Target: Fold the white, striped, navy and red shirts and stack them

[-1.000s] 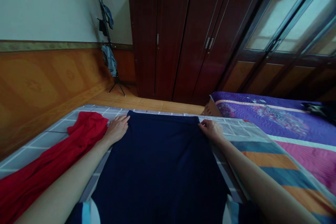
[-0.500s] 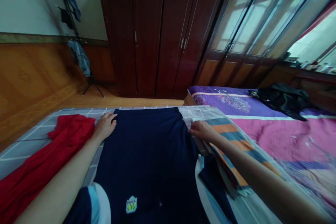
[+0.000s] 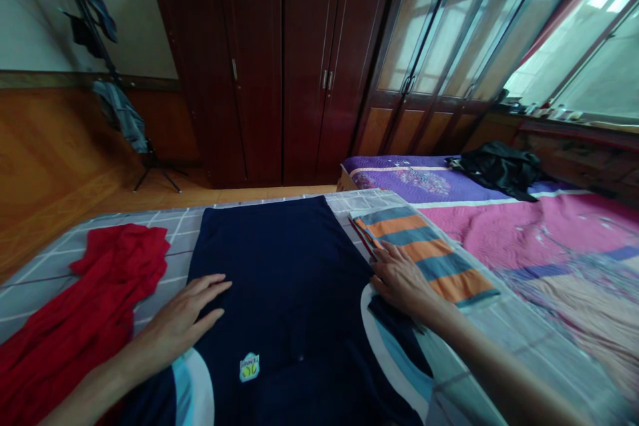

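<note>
A navy blue polo shirt (image 3: 279, 266) with white and light blue bands on its sleeves lies spread on a grey checked bed cover, its hem pointing away from me. A small tennis badge (image 3: 249, 367) shows upside down on its chest. My left hand (image 3: 192, 309) is open over the shirt's left side, fingers apart. At the right side, beside the sleeve, my right hand (image 3: 399, 276) is open with its fingers stretched out, between the shirt and a folded orange and grey striped garment (image 3: 424, 239). Whether its fingertips touch the shirt or the striped garment is hard to tell.
Red clothing (image 3: 110, 279) lies crumpled at the left. Beyond the right edge is another bed with a purple and pink cover (image 3: 499, 229) and a black garment (image 3: 499, 170). Dark red wardrobes (image 3: 259, 66) and a coat stand (image 3: 107, 60) stand behind.
Both hands have let go of the shirt's sides near the hem and come back toward me. The shirt lies flatter along its right edge. My view has turned slightly right.
</note>
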Demonstrator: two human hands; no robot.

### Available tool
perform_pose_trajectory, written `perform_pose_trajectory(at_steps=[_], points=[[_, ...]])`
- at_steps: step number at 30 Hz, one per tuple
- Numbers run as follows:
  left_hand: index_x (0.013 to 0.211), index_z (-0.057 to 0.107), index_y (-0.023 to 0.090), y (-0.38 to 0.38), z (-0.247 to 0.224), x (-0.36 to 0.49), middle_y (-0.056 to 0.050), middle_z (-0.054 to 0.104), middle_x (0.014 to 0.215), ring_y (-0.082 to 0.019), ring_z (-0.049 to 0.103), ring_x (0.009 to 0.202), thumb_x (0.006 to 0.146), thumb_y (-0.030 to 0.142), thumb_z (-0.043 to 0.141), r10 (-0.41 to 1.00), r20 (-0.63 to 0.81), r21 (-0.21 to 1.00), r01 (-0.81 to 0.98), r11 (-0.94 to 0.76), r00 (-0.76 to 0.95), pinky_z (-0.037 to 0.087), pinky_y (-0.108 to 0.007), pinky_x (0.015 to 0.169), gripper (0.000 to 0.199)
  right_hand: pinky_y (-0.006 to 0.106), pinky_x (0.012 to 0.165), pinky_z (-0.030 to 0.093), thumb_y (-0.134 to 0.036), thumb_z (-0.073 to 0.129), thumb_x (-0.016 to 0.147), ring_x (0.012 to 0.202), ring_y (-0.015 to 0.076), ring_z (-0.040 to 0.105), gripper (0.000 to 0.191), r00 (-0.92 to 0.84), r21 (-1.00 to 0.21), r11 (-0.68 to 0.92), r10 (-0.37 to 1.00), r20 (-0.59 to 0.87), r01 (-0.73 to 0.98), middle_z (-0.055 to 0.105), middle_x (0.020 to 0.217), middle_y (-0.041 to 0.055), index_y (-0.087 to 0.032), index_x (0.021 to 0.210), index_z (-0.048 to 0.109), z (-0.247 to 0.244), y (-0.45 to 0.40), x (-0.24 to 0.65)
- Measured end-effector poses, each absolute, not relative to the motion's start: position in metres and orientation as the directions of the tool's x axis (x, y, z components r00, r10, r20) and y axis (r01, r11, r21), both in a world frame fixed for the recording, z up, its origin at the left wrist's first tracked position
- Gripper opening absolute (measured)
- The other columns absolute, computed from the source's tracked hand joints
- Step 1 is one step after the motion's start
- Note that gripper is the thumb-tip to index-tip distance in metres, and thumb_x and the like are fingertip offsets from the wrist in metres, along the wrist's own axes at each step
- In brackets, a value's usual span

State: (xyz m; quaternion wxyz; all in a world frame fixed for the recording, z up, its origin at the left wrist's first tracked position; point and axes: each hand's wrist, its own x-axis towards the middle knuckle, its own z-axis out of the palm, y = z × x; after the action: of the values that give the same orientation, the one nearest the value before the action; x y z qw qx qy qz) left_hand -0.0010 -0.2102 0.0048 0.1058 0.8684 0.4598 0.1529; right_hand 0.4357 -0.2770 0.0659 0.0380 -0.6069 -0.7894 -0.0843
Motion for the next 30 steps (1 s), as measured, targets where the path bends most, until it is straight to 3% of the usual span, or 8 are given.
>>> perform_pose_trajectory(at_steps=[4,8,13,17,20,24,27,30], points=[[0.117,0.063,0.030,-0.238,0.005,0.000,-0.005,0.061,0.124,-0.022,0.059,0.110,0.086,0.043,0.049,0.815,0.284,0.372,0.725,-0.579,0.505,0.048,-0.035,0.095,0.037,0.048,0.098,0.036,-0.018,0.051,0.081,0.119,0.0329,0.042,0.018,-0.250,0.114,0.230,0.943,0.218,0.966,0.058,0.114,0.0168,-0.014,0.091,0.066,0.064,-0.289,0.435],[0.115,0.062,0.034,-0.270,0.033,0.022,-0.002,0.065,0.115,-0.018,0.063,0.103,0.088,0.039,0.051,0.686,0.304,0.445,0.538,-0.716,0.661,0.051,-0.027,0.088,0.030,0.049,0.101,0.034,-0.007,0.045,0.074,0.124,0.0306,0.038,0.040,-0.384,0.095,0.372,0.895,0.227,0.923,0.053,0.126,0.0150,-0.014,0.110,0.061,0.055,-0.304,0.428],[0.118,0.059,0.034,-0.307,0.066,0.049,-0.003,0.068,0.110,-0.021,0.063,0.098,0.080,0.038,0.064,0.427,0.179,0.453,0.311,-0.835,0.886,0.052,-0.028,0.083,0.038,0.041,0.087,0.042,-0.002,0.039,0.077,0.089,0.0233,0.054,0.029,-0.376,0.061,0.371,0.916,0.139,0.927,0.062,0.087,0.0098,-0.017,0.081,0.063,0.055,-0.311,0.421],[0.121,0.056,0.033,-0.318,0.065,0.051,-0.002,0.066,0.110,-0.021,0.063,0.094,0.083,0.031,0.059,0.410,0.147,0.418,0.319,-0.850,0.900,0.052,-0.029,0.081,0.037,0.041,0.080,0.044,-0.004,0.039,0.079,0.079,0.0228,0.052,0.027,-0.352,0.080,0.344,0.921,0.166,0.936,0.058,0.076,0.0090,-0.018,0.069,0.060,0.061,-0.316,0.423],[0.136,0.041,0.036,-0.324,0.047,0.046,-0.002,0.063,0.118,-0.022,0.062,0.099,0.084,0.034,0.059,0.399,0.130,0.413,0.316,-0.854,0.908,0.052,-0.028,0.082,0.055,0.044,0.091,0.042,-0.011,0.044,0.081,0.096,0.0247,0.053,0.024,-0.408,-0.001,0.414,0.898,0.163,0.910,0.061,0.096,0.0104,-0.018,0.093,0.064,0.063,-0.329,0.422],[0.146,0.020,0.037,-0.334,0.027,0.049,-0.002,0.054,0.133,-0.024,0.056,0.115,0.088,0.035,0.054,0.365,0.133,0.359,0.298,-0.885,0.922,0.050,-0.030,0.090,0.067,0.048,0.100,0.037,-0.030,0.055,0.084,0.120,0.0285,0.045,0.038,-0.390,-0.047,0.401,0.908,0.154,0.915,0.054,0.125,0.0124,-0.020,0.121,0.055,0.056,-0.351,0.417],[0.149,0.007,0.031,-0.337,0.026,0.060,-0.006,0.049,0.138,-0.025,0.054,0.117,0.088,0.039,0.054,0.403,0.153,0.348,0.333,-0.876,0.902,0.051,-0.032,0.091,0.078,0.047,0.099,0.040,-0.041,0.060,0.081,0.121,0.0305,0.044,0.053,-0.330,-0.062,0.343,0.931,0.158,0.937,0.048,0.133,0.0148,-0.018,0.128,0.049,0.047,-0.365,0.411],[0.149,0.001,0.031,-0.338,0.028,0.068,-0.004,0.055,0.132,-0.023,0.058,0.112,0.089,0.035,0.053,0.401,0.199,0.396,0.301,-0.868,0.894,0.050,-0.032,0.092,0.079,0.042,0.090,0.046,-0.032,0.052,0.085,0.107,0.0274,0.054,0.040,-0.245,-0.066,0.260,0.954,0.173,0.963,0.057,0.119,0.0144,-0.017,0.122,0.053,0.039,-0.375,0.407]])
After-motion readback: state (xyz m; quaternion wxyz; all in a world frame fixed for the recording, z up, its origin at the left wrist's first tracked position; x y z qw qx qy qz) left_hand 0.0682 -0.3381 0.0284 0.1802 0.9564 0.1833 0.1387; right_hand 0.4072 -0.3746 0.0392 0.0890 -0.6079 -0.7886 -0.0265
